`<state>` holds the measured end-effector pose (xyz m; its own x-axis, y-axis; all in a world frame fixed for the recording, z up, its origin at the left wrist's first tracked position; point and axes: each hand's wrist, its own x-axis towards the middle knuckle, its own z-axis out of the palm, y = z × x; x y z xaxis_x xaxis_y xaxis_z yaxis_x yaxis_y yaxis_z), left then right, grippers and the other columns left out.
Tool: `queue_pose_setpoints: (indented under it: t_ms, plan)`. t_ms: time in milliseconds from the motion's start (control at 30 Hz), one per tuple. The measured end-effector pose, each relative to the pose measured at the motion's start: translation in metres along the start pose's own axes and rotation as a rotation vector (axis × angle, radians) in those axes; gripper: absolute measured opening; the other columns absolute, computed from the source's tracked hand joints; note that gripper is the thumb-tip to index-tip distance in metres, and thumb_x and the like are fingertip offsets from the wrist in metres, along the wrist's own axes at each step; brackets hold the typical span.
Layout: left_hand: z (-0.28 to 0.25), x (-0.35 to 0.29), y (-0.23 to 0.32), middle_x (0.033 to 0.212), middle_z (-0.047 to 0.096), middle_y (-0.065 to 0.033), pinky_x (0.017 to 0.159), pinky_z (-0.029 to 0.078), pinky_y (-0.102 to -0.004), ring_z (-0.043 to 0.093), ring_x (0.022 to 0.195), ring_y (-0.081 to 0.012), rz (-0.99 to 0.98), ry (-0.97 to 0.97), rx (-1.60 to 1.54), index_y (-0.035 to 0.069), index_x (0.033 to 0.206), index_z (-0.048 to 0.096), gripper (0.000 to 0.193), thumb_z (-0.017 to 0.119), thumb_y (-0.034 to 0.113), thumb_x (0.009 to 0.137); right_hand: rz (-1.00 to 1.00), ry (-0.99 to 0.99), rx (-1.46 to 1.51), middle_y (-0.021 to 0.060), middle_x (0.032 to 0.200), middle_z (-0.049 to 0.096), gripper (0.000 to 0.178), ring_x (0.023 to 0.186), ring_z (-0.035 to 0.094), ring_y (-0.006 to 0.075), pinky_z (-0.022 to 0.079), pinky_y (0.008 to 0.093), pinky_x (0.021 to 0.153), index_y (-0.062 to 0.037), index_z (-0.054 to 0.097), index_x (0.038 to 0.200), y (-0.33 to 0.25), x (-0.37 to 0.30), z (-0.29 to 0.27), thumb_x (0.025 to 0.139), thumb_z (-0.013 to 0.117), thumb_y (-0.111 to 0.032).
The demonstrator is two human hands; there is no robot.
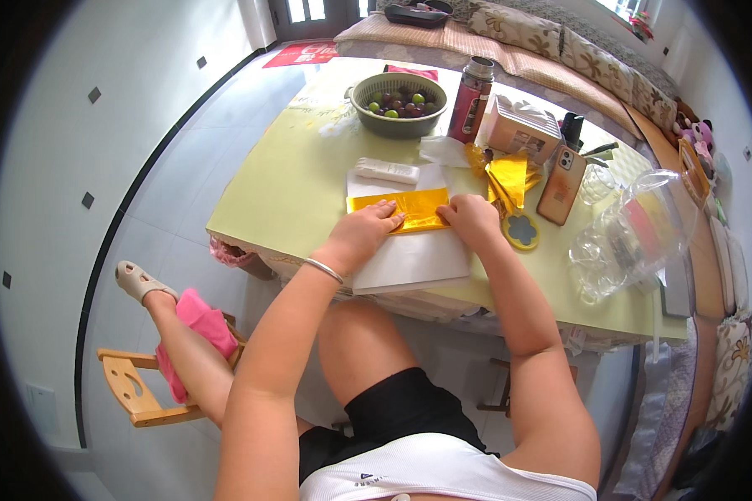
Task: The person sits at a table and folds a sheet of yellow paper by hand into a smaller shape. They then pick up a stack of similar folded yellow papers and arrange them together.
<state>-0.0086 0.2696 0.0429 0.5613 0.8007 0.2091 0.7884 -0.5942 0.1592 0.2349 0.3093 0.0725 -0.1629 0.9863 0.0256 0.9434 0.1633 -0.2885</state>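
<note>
On the yellow-green table (284,192), head view: a gold foil sheet (409,204) lay flat on white paper (414,259). Left hand (363,230) and right hand (472,219) pressed down on its ends, fingers flat, gripping nothing. Bowl of fruit (398,103) stood behind, well apart.

shiny gold paper strip (403,207) — flat, creased, on white sheet (409,255)
</note>
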Motion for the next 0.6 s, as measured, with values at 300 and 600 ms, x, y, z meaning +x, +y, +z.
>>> queue_pose_setpoints:
  t_ms: [300, 600]
  plan:
    - [-0.007, -0.012, 0.023, 0.156, 0.022, -0.0232, 0.118, 0.015, -0.0485, 0.018, 0.145, -0.0416, 0.025, -0.054, -0.069, 0.026, 0.141, 0.051, 0.074, 0.056, 0.070, 0.082, -0.482, 0.629, 0.056, 0.0103, 0.090, 0.065, 0.015, 0.085, 0.064, 0.0306, 0.052, 0.0421, 0.075, -0.0077, 0.067, 0.090, -0.007, -0.010, 0.010, 0.081, 0.070, -0.019]
    - [-0.010, -0.016, 0.022, 0.160, 0.017, -0.0170, 0.119, 0.011, -0.0495, 0.013, 0.148, -0.0348, -0.001, -0.121, -0.039, 0.025, 0.148, 0.041, 0.081, 0.053, 0.071, 0.082, -0.443, -0.102, 0.520, 0.0164, 0.088, 0.066, 0.019, 0.084, 0.063, 0.0353, 0.049, 0.0423, 0.073, -0.0033, 0.065, 0.091, -0.026, -0.017, 0.018, 0.089, 0.061, -0.022]
